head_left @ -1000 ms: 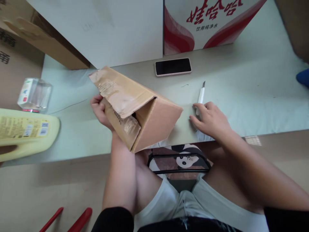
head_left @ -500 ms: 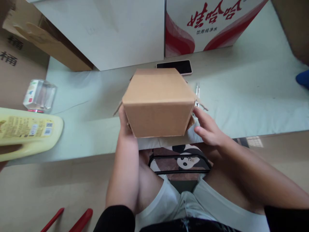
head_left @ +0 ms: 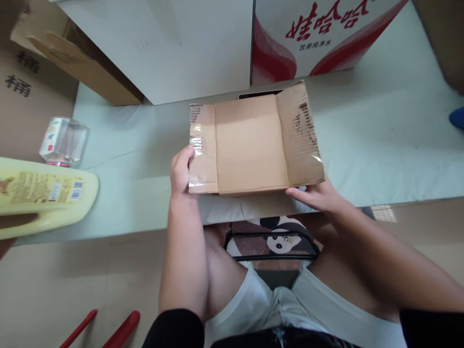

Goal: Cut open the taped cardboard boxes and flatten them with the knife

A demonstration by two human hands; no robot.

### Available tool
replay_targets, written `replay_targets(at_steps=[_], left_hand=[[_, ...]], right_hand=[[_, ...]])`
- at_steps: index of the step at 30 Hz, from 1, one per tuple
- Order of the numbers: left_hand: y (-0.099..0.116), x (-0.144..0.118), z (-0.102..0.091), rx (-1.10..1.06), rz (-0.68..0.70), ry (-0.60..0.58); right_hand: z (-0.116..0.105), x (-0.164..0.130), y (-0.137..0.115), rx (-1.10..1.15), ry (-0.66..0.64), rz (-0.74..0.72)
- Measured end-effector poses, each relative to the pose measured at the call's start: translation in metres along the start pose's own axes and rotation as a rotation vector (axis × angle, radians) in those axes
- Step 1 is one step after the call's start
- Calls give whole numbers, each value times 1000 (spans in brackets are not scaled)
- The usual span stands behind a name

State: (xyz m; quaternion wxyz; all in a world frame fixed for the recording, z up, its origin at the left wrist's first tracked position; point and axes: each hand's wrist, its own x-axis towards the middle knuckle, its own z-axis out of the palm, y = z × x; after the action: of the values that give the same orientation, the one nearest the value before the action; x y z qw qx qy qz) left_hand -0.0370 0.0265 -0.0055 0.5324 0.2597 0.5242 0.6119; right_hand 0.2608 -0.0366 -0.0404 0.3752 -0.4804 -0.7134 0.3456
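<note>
A small brown cardboard box (head_left: 250, 142) is held above the near edge of the table (head_left: 380, 145), its flap side turned up toward me, with torn side flaps and clear tape on the left one. My left hand (head_left: 180, 169) grips its left edge. My right hand (head_left: 319, 195) supports its lower right corner from beneath. The box hides the phone (head_left: 259, 93) except for a thin dark strip at its far edge, and it hides the box cutter.
A clear bottle (head_left: 63, 141) lies at the left, with a yellow jug (head_left: 43, 193) nearer the table's front. Cardboard cartons (head_left: 83, 67) stand back left, a white panel (head_left: 174, 43) and a red-and-white carton (head_left: 319, 34) behind. Something blue (head_left: 457, 117) shows at the right edge.
The box has been turned from lying slanted in my left hand to flap side up between both hands. My right hand left the cutter on the table and went to the box.
</note>
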Motion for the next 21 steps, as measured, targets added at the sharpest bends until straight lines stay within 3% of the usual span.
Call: replay_targets(at_steps=[6, 13, 21], left_hand=[[8, -11, -5, -59, -14, -232], [8, -15, -3, -56, -156, -196], [3, -16, 2, -90, -191, -187]], right_hand=[[4, 2, 3, 26, 89, 45], [8, 4, 0, 102, 113, 206], [9, 7, -8, 104, 152, 205]])
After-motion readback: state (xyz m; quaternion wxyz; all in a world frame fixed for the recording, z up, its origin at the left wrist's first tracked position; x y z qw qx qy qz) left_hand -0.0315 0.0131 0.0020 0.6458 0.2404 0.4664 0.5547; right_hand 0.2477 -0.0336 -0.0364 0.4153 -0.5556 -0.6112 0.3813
